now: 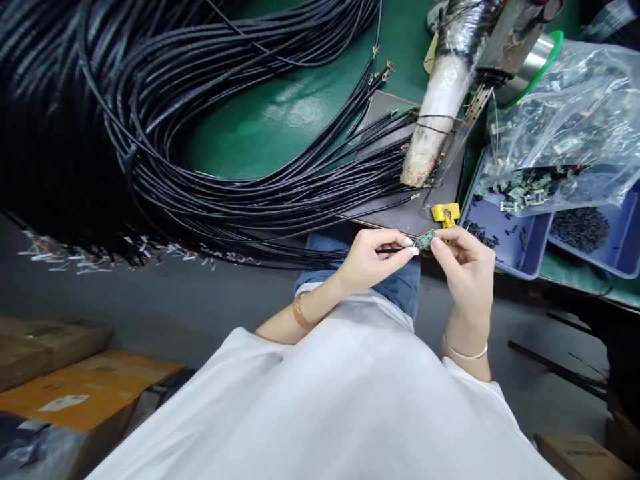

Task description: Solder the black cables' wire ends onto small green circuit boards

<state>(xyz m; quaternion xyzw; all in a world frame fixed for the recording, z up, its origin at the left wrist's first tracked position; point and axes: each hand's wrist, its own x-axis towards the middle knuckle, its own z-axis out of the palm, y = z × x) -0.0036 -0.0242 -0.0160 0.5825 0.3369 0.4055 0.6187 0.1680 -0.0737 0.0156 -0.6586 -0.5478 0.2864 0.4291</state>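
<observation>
A black cable [387,251] with thin coloured wires at its tip is pinched between the thumb and fingers of my left hand [373,259]. My right hand [464,262] grips a small green circuit board [425,240] by its right side. Board and wire ends meet between my fingertips; whether they are joined I cannot tell. Just behind my right fingers sits a yellow clamp-like tool [445,215]. Many more black cables [280,193] lie in a thick bundle to the left, their stripped ends pointing towards a whitish wrapped tube [430,123].
Two blue-purple trays [533,257] at the right hold small black pieces [580,228] and loose circuit boards [525,192]. A clear plastic bag [575,113] of boards lies over them. Behind the tube stands a solder-like spool [533,70]. Cardboard boxes [75,400] sit on the floor at lower left.
</observation>
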